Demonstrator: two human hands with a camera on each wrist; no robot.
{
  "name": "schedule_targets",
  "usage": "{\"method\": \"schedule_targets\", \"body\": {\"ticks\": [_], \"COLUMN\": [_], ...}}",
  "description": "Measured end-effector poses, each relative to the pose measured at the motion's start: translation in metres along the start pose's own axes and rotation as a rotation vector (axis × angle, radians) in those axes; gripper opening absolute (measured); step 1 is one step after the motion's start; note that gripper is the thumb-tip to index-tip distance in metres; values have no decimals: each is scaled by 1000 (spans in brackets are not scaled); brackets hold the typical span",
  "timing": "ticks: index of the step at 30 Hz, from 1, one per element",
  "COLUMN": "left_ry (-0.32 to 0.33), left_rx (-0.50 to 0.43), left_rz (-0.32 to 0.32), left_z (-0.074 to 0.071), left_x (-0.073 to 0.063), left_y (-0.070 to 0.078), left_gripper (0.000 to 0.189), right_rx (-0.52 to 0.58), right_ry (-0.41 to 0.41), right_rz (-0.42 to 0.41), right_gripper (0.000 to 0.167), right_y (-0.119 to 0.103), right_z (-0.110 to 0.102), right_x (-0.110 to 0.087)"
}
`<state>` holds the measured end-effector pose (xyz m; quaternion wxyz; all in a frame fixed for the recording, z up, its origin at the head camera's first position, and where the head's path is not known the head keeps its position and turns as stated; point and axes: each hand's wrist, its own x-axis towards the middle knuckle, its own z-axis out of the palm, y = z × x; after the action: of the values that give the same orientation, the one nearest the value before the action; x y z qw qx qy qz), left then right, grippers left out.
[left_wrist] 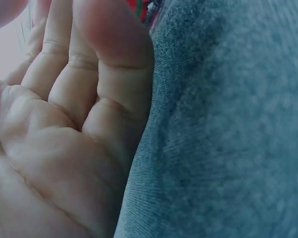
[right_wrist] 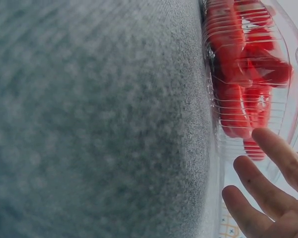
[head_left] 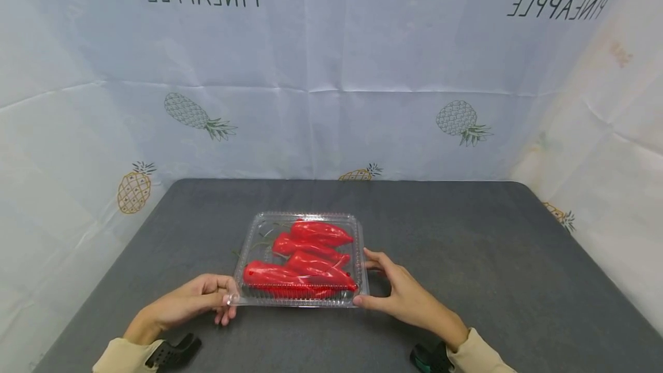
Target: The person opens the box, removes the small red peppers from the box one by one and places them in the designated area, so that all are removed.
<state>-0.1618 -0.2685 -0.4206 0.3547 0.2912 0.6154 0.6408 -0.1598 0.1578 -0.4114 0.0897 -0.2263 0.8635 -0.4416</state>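
A clear plastic clamshell box (head_left: pixel 300 303) lies on the dark table with several long red peppers (head_left: pixel 316 233) inside it, some with green stems. Its lid covers the peppers. At the near left corner, my left hand (head_left: pixel 189 299) pinches the rim between thumb and fingers. My right hand (head_left: pixel 406 298) holds the opposite corner, thumb at the near edge and fingers along the right side. In the right wrist view the other fingers (right_wrist: pixel 263 186) stretch out beside the ribbed wall. The left wrist view shows mostly the palm (left_wrist: pixel 54 144); its fingertips are out of frame.
The grey table (head_left: pixel 492 275) has rounded far corners. Behind it and at both sides hangs a white cloth (head_left: pixel 331 50) printed with pineapples. A black band (head_left: pixel 173 353) is on my left wrist, another (head_left: pixel 432 358) on my right.
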Motion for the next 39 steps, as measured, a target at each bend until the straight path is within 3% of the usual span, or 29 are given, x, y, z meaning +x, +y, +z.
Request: {"method": "schedule_targets", "body": {"ticks": [13, 20, 27, 32, 39], "left_ry": [15, 19, 34, 80, 180], "left_rx": [65, 90, 62, 4, 22], "left_rz": [-48, 55, 55, 47, 114], "left_z": [1, 3, 0, 1, 0], "left_x": [0, 2, 1, 0, 0], "left_y": [0, -4, -4, -1, -1], "left_gripper": [26, 22, 20, 9, 28], "right_rx": [26, 17, 16, 40, 62], "right_ry": [-26, -35, -33, -43, -48], "right_rz": [11, 11, 27, 20, 24], "right_gripper": [88, 88, 88, 87, 85], "right_y": [0, -2, -3, -2, -1], "right_z": [0, -1, -1, -2, -2], "right_x": [-1, -2, -2, -1, 0]}}
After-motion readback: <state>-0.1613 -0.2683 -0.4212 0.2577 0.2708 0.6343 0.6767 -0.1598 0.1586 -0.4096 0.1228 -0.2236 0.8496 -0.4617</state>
